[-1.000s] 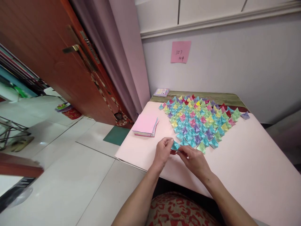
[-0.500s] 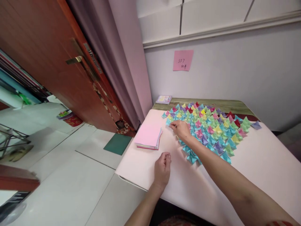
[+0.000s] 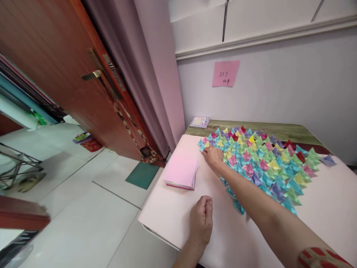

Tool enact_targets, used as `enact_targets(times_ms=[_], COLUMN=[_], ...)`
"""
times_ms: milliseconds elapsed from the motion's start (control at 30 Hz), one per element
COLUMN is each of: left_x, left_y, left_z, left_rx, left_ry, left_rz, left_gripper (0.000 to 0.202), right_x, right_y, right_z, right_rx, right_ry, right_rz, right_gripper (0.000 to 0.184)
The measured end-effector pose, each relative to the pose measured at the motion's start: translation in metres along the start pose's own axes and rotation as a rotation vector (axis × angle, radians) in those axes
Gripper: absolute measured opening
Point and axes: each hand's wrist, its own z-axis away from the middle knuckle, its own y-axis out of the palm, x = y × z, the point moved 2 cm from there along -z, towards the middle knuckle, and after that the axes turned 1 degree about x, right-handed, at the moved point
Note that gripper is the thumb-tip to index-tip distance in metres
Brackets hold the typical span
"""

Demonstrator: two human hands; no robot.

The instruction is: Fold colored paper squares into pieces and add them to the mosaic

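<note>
Many small folded paper pieces (image 3: 247, 155) in blue, green, yellow, pink, red and purple stand in close rows on the pale pink table cover (image 3: 167, 208). My right hand (image 3: 214, 157) reaches across to the left edge of these rows. Its fingertips are pinched together beside a light blue folded piece (image 3: 201, 145); what they hold, if anything, is hidden. Closer to me, my left hand (image 3: 202, 219) rests with curled fingers over the cover, and nothing shows in it. Beyond it lies a stack of square coloured paper (image 3: 180, 173), pink on top.
A small stack of printed cards (image 3: 199, 122) lies at the table's far left corner. One purple folded piece (image 3: 329, 160) stands apart at the right. A pink note (image 3: 225, 73) is stuck to the wall. To the left are a wooden door (image 3: 69, 59) and a green mat (image 3: 142, 175).
The view has shifted, so the table sits lower and farther right. My right hand has drawn slightly nearer along the left edge of the rows. My left hand stays curled.
</note>
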Motion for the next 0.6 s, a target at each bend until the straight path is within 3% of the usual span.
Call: enact_targets(times_ms=[200,367,467,600], left_x=[0.003,0.002,0.002,0.004], left_y=[0.001,0.001,0.001,0.002], left_z=[0.0,0.0,0.0,0.001], left_rx=[0.009,0.03,0.032,0.019], left_ry=[0.005,0.04,0.054,0.048], left_rz=[-0.023,-0.083,-0.081,-0.028], left_gripper=[0.033,0.028,0.025,0.022], right_x=[0.006,0.007,-0.002,-0.021], right_y=[-0.002,-0.032,-0.062,-0.079], right_z=[0.001,0.014,0.049,0.135], right_rx=[-0.012,-0.113,-0.236,-0.376], right_ry=[-0.016,-0.034,-0.035,-0.081], right_rz=[-0.012,-0.066,-0.113,-0.185], right_gripper=[0.029,0.018,0.024,0.035])
